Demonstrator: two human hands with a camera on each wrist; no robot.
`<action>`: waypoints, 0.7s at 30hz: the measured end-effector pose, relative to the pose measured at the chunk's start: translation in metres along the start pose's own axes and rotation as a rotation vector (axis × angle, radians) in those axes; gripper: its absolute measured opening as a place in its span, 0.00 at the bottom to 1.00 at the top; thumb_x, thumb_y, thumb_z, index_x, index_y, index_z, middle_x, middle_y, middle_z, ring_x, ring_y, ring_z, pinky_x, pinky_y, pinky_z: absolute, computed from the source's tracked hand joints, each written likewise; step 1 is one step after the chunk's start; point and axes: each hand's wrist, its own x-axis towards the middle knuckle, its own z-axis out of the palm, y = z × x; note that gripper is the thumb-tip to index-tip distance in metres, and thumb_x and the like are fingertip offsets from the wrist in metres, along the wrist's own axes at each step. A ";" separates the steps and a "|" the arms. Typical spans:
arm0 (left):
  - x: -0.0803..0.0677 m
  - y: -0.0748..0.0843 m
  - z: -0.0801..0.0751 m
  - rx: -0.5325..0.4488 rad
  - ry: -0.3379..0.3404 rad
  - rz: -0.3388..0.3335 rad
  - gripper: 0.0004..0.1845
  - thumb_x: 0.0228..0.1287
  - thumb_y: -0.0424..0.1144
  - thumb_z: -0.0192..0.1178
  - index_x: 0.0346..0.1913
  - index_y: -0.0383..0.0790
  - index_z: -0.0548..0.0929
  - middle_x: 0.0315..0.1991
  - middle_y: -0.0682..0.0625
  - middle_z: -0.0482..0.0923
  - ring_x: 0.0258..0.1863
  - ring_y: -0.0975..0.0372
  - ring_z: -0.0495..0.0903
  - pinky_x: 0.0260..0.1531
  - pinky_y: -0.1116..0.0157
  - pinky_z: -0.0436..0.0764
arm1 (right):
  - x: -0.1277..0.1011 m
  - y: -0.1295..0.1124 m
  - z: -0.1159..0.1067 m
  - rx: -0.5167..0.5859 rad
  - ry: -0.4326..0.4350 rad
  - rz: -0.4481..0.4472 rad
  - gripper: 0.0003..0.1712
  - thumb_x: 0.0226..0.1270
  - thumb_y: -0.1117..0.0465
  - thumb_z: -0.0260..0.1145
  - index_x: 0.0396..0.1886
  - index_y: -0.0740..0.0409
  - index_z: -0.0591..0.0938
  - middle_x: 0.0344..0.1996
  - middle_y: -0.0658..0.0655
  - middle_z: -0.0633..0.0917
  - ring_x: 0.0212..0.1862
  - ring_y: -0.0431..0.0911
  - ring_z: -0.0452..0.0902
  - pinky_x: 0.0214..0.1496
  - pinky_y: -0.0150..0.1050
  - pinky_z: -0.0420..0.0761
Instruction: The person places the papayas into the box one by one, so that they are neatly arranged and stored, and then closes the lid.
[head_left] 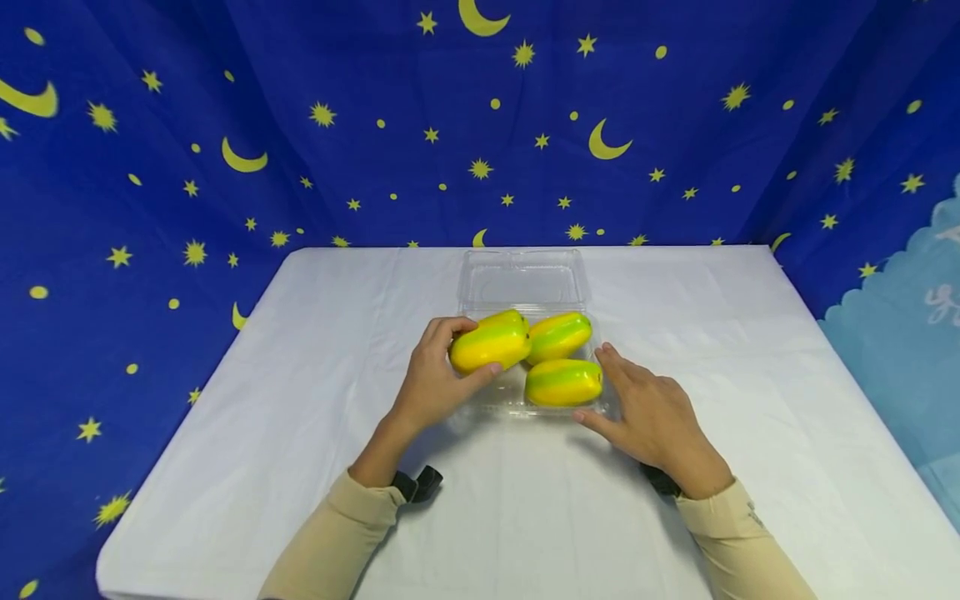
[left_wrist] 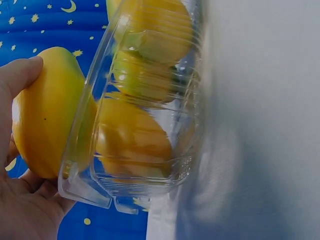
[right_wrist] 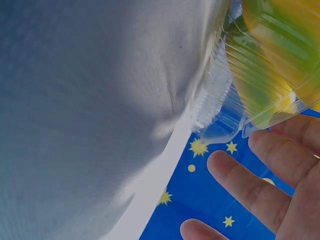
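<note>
On a tabletop point(head_left: 300, 417) draped in white cloth, a person's left hand point(head_left: 431, 383) grips a yellow-and-green oblong mango-like fruit point(head_left: 491, 343), thumb on its near side and fingers point(head_left: 442, 327) curled round its far end, holding it at the left edge of a clear plastic clamshell container point(head_left: 517, 404). The container sits near the middle of the tabletop with its transparent lid point(head_left: 522, 279) folded open toward the far side. Two more yellow-and-green fruits lie in the tray: one at the back right point(head_left: 558, 335), touching the held fruit, and one at the front point(head_left: 564, 382).

The right hand point(head_left: 652, 417) rests beside the container's right front corner, fingers straight and loosely spread, holding nothing; its fingertips lie just beside the tray's wall, and whether they touch it cannot be told. The right wrist view shows those fingers point(right_wrist: 250, 185) extended just beside the ribbed corner of the tray point(right_wrist: 220, 100). The left wrist view shows the held fruit point(left_wrist: 47, 112) outside the tray's rim point(left_wrist: 80, 145), pressed against the palm, with the other fruits seen through the clear wall.

Both forearms wear beige sleeves point(head_left: 337, 533). A dark blue backdrop printed with yellow stars and crescent moons point(head_left: 225, 125) hangs behind and around the tabletop.
</note>
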 end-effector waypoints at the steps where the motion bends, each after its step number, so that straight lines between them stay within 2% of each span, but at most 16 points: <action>1: -0.001 0.000 0.001 0.005 -0.003 0.003 0.34 0.53 0.55 0.74 0.60 0.48 0.75 0.58 0.51 0.73 0.55 0.60 0.75 0.60 0.55 0.76 | 0.000 0.000 0.000 0.003 0.000 0.002 0.59 0.59 0.20 0.56 0.77 0.58 0.64 0.73 0.60 0.71 0.62 0.60 0.79 0.45 0.58 0.83; 14: -0.006 -0.002 0.004 0.038 -0.048 -0.022 0.34 0.54 0.58 0.73 0.60 0.50 0.74 0.59 0.52 0.72 0.55 0.61 0.74 0.58 0.56 0.76 | 0.001 0.000 0.001 -0.007 0.001 -0.005 0.58 0.61 0.22 0.57 0.76 0.59 0.64 0.72 0.61 0.72 0.61 0.60 0.79 0.44 0.57 0.84; 21: -0.007 -0.006 0.005 0.047 -0.057 -0.009 0.34 0.54 0.58 0.73 0.60 0.49 0.74 0.58 0.52 0.72 0.55 0.60 0.74 0.57 0.56 0.77 | 0.001 0.000 0.001 -0.001 0.003 -0.003 0.58 0.60 0.22 0.57 0.77 0.59 0.64 0.72 0.62 0.72 0.62 0.61 0.79 0.46 0.58 0.83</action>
